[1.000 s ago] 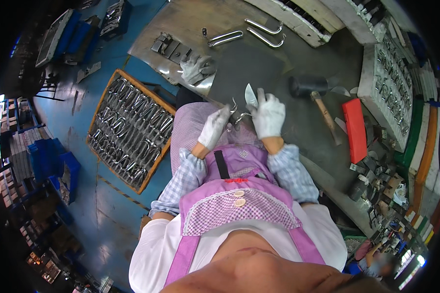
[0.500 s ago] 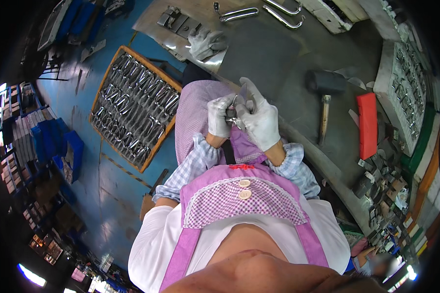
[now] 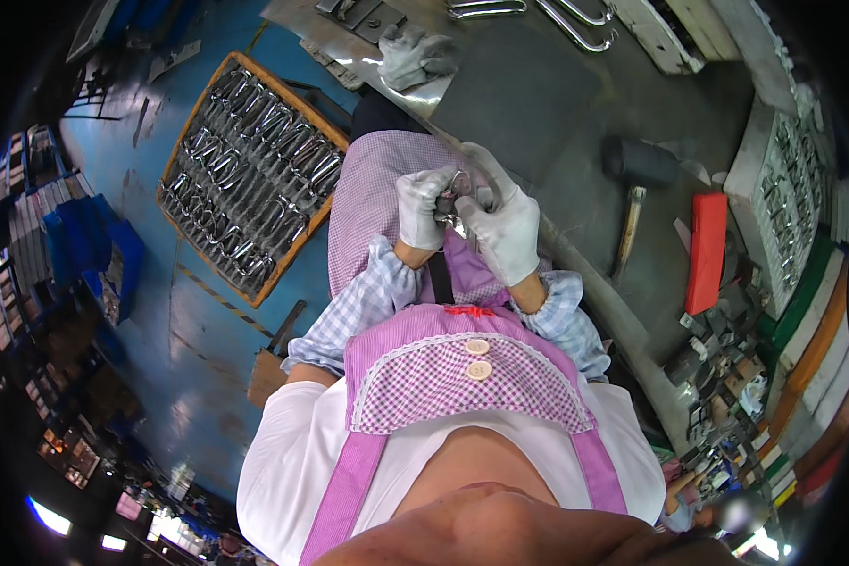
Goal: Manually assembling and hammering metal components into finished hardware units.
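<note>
Both my hands wear white gloves and meet over my lap, in front of the purple checked apron (image 3: 377, 179). Pinched in my left hand (image 3: 422, 209) is a small shiny metal tool (image 3: 457, 187), its kind mostly hidden by the fingers. My right hand (image 3: 503, 226) closes on the same piece from the other side, thumb bent inward and index finger stretched upward along it. Bright metal also shows between the two hands, lower down.
Left of me, a wood-rimmed tray (image 3: 294, 251) holds rows of shiny metal tools. On the metal workbench (image 3: 575, 226) lie a black-headed mallet (image 3: 640, 161), a red bar (image 3: 706, 253), crumpled gloves (image 3: 415, 58) and bent chrome rods (image 3: 575, 24). A pale tray (image 3: 747, 184) of metal parts stands right.
The view has shifted slightly, so the tray and bench items sit a little differently in it. Both hands keep their hold on the metal tool, with only slight movement.
</note>
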### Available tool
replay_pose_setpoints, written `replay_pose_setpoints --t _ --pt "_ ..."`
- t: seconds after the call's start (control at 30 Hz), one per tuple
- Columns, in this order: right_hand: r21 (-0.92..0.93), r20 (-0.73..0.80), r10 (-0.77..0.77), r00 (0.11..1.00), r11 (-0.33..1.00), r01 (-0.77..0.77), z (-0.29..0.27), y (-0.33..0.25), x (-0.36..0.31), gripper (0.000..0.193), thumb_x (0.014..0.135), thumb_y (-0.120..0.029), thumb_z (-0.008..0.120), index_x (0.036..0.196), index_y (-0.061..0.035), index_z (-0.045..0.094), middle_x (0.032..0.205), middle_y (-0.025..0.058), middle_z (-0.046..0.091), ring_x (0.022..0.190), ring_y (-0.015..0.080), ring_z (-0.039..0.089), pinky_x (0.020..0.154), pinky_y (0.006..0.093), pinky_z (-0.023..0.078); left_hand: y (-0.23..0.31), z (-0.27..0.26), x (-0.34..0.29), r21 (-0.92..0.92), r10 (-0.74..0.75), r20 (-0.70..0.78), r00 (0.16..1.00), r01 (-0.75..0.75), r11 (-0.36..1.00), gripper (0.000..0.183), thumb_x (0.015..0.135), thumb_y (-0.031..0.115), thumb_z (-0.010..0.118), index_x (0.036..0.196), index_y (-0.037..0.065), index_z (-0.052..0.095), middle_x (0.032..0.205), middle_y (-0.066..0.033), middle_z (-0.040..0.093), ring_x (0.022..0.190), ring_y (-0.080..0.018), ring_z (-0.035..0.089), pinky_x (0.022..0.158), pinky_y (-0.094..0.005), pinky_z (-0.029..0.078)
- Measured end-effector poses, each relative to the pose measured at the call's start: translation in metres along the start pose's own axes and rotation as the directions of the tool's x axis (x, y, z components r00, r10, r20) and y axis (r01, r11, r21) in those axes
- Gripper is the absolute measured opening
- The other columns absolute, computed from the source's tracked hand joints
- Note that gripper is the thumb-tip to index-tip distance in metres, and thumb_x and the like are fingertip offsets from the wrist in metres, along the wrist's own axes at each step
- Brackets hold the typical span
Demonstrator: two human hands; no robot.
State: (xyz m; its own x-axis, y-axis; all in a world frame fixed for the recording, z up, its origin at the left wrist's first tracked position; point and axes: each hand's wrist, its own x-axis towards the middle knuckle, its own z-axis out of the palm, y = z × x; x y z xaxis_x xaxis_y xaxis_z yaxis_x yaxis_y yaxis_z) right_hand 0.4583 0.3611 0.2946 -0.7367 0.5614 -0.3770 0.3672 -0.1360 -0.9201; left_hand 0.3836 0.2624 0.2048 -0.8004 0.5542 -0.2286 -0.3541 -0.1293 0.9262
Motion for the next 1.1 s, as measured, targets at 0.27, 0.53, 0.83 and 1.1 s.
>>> replay_pose_setpoints --t 0.27,0.53,0.83,1.1 --pt "-0.876 -0.217 -0.633 0.743 0.462 0.138 -0.091 0.058 0.075 0.040 0.091 -0.017 0.060 0.129 -0.0064 0.060 0.128 0.0196 0.060 0.117 0.0383 0.056 0.100 0.0473 0.042 0.017 -0.141 0.017 -0.129 -0.223 -0.491 0.842 0.183 0.975 0.034 0.096 0.034 0.062 0.081 0.003 0.066 0.062 -0.0035 0.058 0.047 -0.0117 0.052 0.043 -0.0268 0.036" --pt "-0.981 -0.144 -0.720 0.679 0.194 -0.002 -0.062 0.090 0.092 0.038 0.097 -0.028 0.046 0.129 -0.0112 0.059 0.125 0.0161 0.060 0.105 0.0376 0.060 0.086 0.0488 0.049 -0.018 -0.423 0.035 0.558 0.058 -0.668 0.741 0.448 0.699 0.048 0.081 0.032 0.076 0.113 -0.002 0.069 0.101 -0.0161 0.074 0.093 -0.0250 0.071 0.082 -0.0325 0.053" --pt "-0.980 -0.186 -0.709 0.680 0.182 -0.079 -0.062 0.096 0.093 0.038 0.095 -0.024 0.048 0.128 -0.0113 0.061 0.127 0.0148 0.059 0.109 0.0357 0.059 0.089 0.0477 0.047 -0.097 -0.441 0.053 0.824 0.162 -0.566 0.808 0.554 0.119 0.036 0.081 0.020 0.069 0.117 0.023 0.071 0.121 -0.0102 0.067 0.107 -0.0325 0.064 0.094 -0.0431 0.051" --pt "-0.977 -0.179 -0.694 0.697 0.207 -0.045 -0.053 0.089 0.094 0.037 0.094 -0.023 0.049 0.126 -0.0100 0.062 0.126 0.0142 0.060 0.110 0.0345 0.058 0.090 0.0471 0.046 -0.086 -0.491 0.049 0.857 0.194 -0.508 0.839 0.514 0.020 0.028 0.081 0.018 0.066 0.108 0.013 0.074 0.102 -0.0139 0.068 0.100 -0.0333 0.064 0.089 -0.0439 0.052"
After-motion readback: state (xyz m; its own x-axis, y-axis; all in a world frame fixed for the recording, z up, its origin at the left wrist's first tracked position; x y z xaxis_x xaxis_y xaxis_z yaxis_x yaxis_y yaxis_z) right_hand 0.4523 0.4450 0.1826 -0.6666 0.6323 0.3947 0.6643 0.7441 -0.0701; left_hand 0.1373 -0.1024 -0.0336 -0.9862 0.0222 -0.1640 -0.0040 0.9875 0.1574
